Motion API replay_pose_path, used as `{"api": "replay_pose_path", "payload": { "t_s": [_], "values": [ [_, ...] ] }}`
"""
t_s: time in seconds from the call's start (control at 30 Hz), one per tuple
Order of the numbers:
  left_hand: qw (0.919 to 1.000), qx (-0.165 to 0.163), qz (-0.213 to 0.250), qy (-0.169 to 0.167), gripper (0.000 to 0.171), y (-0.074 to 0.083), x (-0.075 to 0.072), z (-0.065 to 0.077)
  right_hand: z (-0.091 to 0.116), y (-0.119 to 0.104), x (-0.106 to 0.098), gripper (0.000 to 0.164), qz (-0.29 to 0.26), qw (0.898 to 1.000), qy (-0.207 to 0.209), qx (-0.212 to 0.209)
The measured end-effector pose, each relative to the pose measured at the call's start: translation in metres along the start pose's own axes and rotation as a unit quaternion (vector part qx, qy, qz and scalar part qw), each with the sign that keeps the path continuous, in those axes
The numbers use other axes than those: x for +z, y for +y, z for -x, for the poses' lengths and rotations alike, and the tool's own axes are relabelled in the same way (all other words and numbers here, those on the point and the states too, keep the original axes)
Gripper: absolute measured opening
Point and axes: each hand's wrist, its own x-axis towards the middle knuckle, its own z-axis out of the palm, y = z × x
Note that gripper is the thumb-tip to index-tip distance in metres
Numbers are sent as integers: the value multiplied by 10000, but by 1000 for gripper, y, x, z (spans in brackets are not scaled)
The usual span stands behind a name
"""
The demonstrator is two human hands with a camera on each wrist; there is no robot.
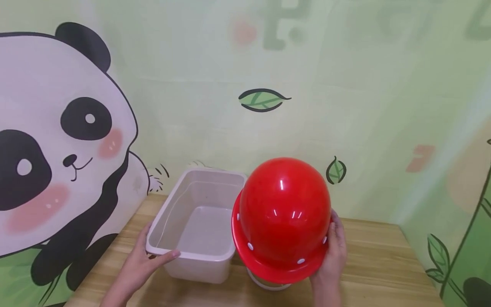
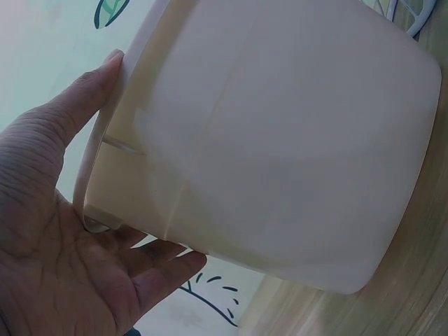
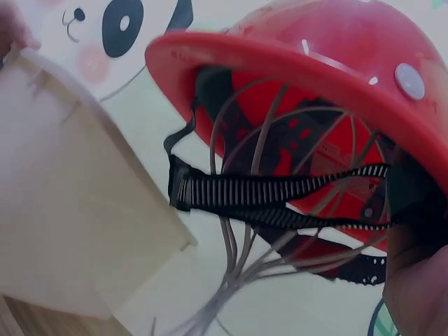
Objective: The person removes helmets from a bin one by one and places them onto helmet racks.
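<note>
A pale beige plastic basin (image 1: 195,268) stands at the left of the table, its inside bare. My left hand (image 1: 139,265) grips its near left corner; in the left wrist view the thumb lies along the rim and the fingers are under it. To the right is a glossy red hard hat (image 1: 284,209) with white rivets. My right hand (image 1: 334,251) holds its brim from the right side. Inside the hat, the right wrist view shows a black chin strap (image 3: 238,192) and a wire stand (image 3: 231,283) of curved rods rising into the shell.
The wood-grain table (image 1: 377,256) extends to the right of the hat. Behind it hangs a green backdrop (image 1: 192,115) printed with leaves and a large panda (image 1: 88,170). The stand's pale round base (image 1: 268,285) shows below the brim, close beside the basin.
</note>
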Motion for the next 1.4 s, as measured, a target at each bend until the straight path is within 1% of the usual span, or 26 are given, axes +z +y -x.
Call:
{"api": "replay_pose_path", "payload": {
  "t_s": [0.13, 0.23, 0.37, 0.43, 0.67, 0.93, 1.17, 1.4],
  "values": [
    [10000, -8, -84, -22, 106, 0, 0, 1, -2, 0, -7, 47, 270, 9989, -304, -219],
    [9999, 2, -153, -16, 107, 0, 1, 1, -4, 1, -14, 46, 582, 9964, -502, -362],
    [9999, 16, -115, 18, 107, 0, 1, 1, -6, 2, -21, 46, 1057, 9916, -593, -457],
    [9999, 28, -107, 29, 107, 0, 1, 1, -7, 2, -23, 45, 1180, 9902, -583, -461],
    [9998, 0, -177, 30, 104, -2, 1, 1, -7, 4, -24, 45, 980, 9936, -440, -352],
    [9998, -104, -186, -4, 105, -1, 0, 0, -10, 6, -26, 45, 922, 9933, -479, -507],
    [9998, -18, -193, 39, 105, 0, 1, 1, -9, 3, -25, 46, 1297, 9883, -472, -651],
    [9999, 18, -151, 24, 106, 1, 1, 1, -8, 4, -26, 45, 1414, 9869, -417, -659]
  ]
}}
